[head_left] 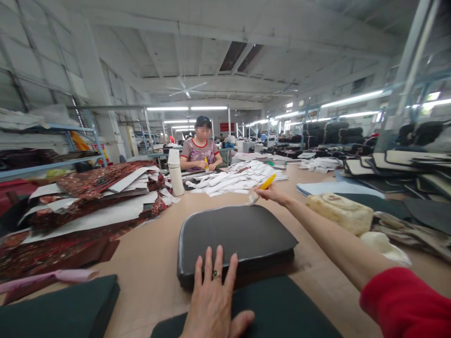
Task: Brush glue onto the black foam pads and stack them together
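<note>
A stack of dark grey, round-cornered panels (pixel 232 232) lies in front of me, with a whitish line of glue-like coating along its top edges. My left hand (pixel 213 295) rests flat on its near edge, fingers spread, a ring on one finger. In my right hand (pixel 270 193) is a brush with a yellow handle (pixel 266 181). Its pale bristles (pixel 253 198) touch the far edge of the stack. Below my left hand lies another dark green stack (pixel 282 310).
Patterned red-brown sheets (pixel 95 206) are piled at left, near a white bottle (pixel 175 173). White strips (pixel 225 180) lie ahead, before a seated co-worker (pixel 200 150). A yellowed plastic container (pixel 340 213) and cloths stand at right. Another dark green stack (pixel 63 305) sits front left.
</note>
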`<state>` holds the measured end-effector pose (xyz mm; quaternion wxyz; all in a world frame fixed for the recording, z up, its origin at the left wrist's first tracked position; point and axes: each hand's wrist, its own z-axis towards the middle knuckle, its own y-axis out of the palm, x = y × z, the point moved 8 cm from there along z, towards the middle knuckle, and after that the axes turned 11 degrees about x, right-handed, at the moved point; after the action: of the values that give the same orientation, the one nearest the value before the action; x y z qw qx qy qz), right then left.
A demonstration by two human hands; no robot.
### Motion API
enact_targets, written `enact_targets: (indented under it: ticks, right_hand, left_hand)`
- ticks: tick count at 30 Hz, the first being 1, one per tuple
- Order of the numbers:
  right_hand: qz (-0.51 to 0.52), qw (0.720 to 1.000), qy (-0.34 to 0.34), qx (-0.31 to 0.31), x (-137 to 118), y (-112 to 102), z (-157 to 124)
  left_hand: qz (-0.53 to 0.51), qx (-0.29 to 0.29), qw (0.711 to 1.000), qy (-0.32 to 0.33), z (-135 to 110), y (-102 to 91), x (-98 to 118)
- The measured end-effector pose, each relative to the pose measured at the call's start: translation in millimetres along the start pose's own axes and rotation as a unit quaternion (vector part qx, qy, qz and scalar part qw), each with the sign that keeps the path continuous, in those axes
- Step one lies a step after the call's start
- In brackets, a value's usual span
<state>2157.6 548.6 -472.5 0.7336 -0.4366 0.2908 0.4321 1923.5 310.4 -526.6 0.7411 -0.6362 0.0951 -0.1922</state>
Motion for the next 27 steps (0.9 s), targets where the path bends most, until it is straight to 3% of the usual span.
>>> enact_targets:
  ticks: [6,12,15,22,27]
  right_hand:
    - [-0.059,0.995,0.03,0.079,-2.3,-32.0,-6.9]
    - [-0.088,0.991,0.019,0.102,-14.3,-11.0,-12.4]
    - [-0.132,0.984,0.025,0.117,-11.4,-11.2,-19.9]
    - [-0.24,0.956,0.032,0.166,-11.9,-43.1,-47.4]
    - [-0.277,0.946,0.026,0.165,-26.2,-60.0,-77.5]
  left_hand:
    - [0.022,-0.012,1.0,-0.008,0.6,-2.8,1.6]
    - [0.028,-0.029,0.999,-0.017,0.6,-6.9,4.0]
    - [0.024,-0.035,0.999,-0.018,0.1,-6.1,3.7]
    - [0.033,-0.011,0.999,-0.014,-2.5,-7.9,4.2]
    - [0.044,0.013,0.999,-0.009,-2.0,-11.5,6.3]
